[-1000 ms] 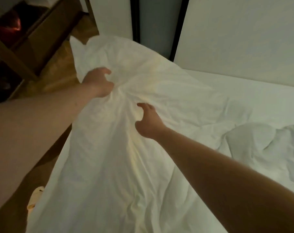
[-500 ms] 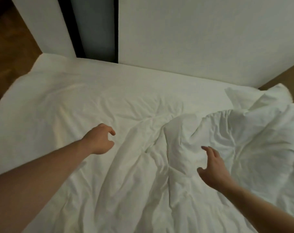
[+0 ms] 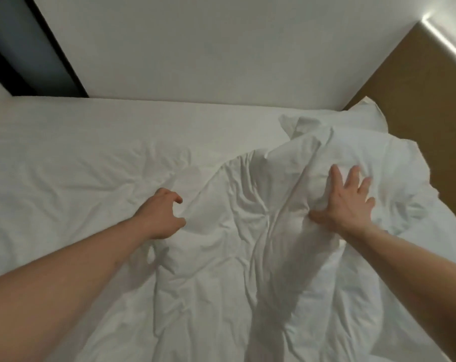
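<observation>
Making the bed: the spreading step, judged about midway. Left hand (image 3: 161,212), well away from the headboard (image 3: 417,105): fingers curled in a half-open claw over a low ridge of the duvet (image 3: 221,257); whether any cloth is caught cannot be told. Duvet: white and creased, lying on the sheet (image 3: 143,118), flat far from the headboard and heaped in a thick bunch near it. Right hand (image 3: 347,205), on that bunch: fingers straight, splayed, pressing. The next move probably calls for gripping the bunch and drawing it flat.
</observation>
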Demonstrator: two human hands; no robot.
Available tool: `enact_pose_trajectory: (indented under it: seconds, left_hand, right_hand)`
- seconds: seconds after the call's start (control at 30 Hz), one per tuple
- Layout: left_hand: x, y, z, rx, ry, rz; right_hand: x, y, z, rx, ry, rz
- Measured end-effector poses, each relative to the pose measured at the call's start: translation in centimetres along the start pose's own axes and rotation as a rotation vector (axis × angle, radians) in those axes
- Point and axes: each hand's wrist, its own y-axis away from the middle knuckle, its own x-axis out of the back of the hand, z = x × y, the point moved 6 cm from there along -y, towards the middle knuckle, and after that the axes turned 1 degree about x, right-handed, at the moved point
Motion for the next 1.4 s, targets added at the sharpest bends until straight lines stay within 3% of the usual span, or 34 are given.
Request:
enact_pose_trajectory:
  seconds: [0.17, 0.3, 0.4, 0.5, 0.7, 0.73, 0.8, 0.87, 0.93, 1.03, 1.17, 1.3, 1.4]
  left_hand:
    - [-4.1, -0.4, 9.1, -0.089, -0.034, -0.047]
    - [-5.5, 0.8, 13.2, -0.147, -0.014, -0.041]
    - [-5.4, 1.8, 15.1, -0.216, -0.025, -0.057]
    - [-7.6, 3.2, 16.4, -0.287, -0.142, -0.214]
    - [-16.4, 10.1, 11.8, -0.183, -0.355, -0.649]
    - [-17.6, 11.1, 10.4, -0.168, -0.386, -0.694]
    - [-18.4, 11.9, 8.4, -0.099, -0.311, -0.703]
    - [-17.4, 11.1, 7.8, -0.067, -0.160, -0.617]
    - [-15.2, 9.3, 8.0, -0.065, -0.037, -0.439]
    - [-13.2, 6.4, 8.7, -0.038, 0.101, -0.229]
    - [-15.7, 4.5, 9.2, -0.034, -0.020, -0.236]
    - [-17.4, 3.7, 12.3, -0.190, -0.142, -0.124]
    - [-16.2, 4.3, 18.3, -0.358, -0.132, 0.019]
  right_hand:
    - [-3.1, 1.4, 4.0, 0.106, -0.064, -0.202]
    - [-4.6, 11.1, 4.3, 0.318, -0.046, -0.696]
    - [-6.6, 20.2, 6.7, 0.279, -0.147, -1.062]
    - [-7.8, 25.1, 8.4, 0.438, -0.197, -1.084]
    - [-6.6, 28.2, 9.0, 0.403, 0.009, -1.283]
    - [-6.4, 27.7, 8.8, 0.389, -0.005, -1.243]
    - [-6.4, 24.9, 8.7, 0.332, -0.117, -0.998]
    - [-6.0, 20.5, 9.1, 0.274, -0.217, -0.651]
    - [-6.1, 16.8, 9.7, 0.192, -0.235, -0.440]
    - [-8.4, 14.0, 8.7, 0.089, -0.260, -0.399]
    - [-14.7, 13.6, 6.7, 0.071, -0.109, -0.399]
    - [-17.4, 12.3, 9.7, 0.182, -0.019, -0.216]
    - [-15.5, 9.8, 13.9, 0.214, -0.196, -0.164]
